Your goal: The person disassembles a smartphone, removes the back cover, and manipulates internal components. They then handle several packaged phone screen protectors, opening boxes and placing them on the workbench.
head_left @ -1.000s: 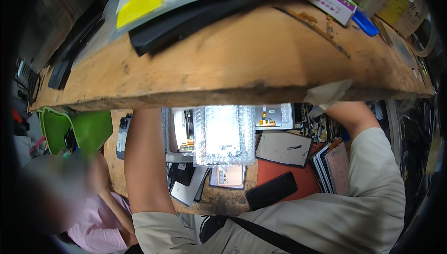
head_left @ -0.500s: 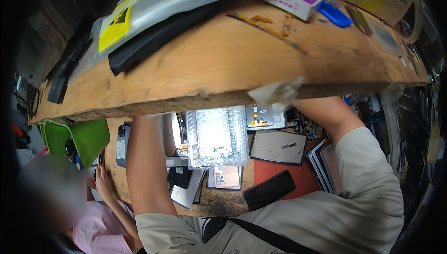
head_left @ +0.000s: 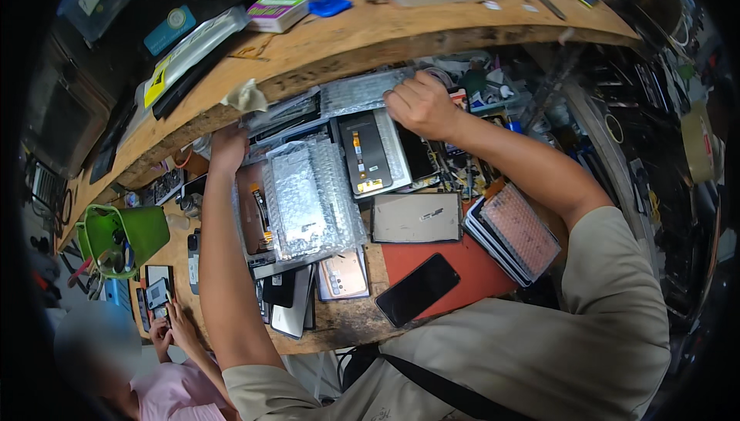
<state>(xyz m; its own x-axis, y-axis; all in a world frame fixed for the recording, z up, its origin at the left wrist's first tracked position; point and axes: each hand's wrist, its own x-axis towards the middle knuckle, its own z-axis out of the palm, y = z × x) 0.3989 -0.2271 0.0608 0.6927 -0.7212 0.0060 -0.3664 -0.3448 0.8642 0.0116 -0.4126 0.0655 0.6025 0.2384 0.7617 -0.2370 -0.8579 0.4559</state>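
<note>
Bubble-wrap sleeves (head_left: 362,91) lie stacked at the back of the bench (head_left: 347,321), under a thick wooden shelf (head_left: 401,31). The right hand (head_left: 420,105) rests curled on the top of that stack, fingers bent onto the plastic. The left hand (head_left: 229,146) reaches under the shelf edge beside more wrapped packs; its fingers are hidden, so I cannot tell its grip. Between the forearms sits a large bubble-wrapped panel (head_left: 308,201), and just right of it a dark phone screen (head_left: 364,153) lies face down. Nearer the body are a grey flat panel (head_left: 416,218), a red mat (head_left: 455,263) with a black phone (head_left: 418,288) on it, and a stack of phone parts (head_left: 518,230). Little bare wood shows. A green cup (head_left: 127,232) stands at the left, near another person's hands (head_left: 166,328).
</note>
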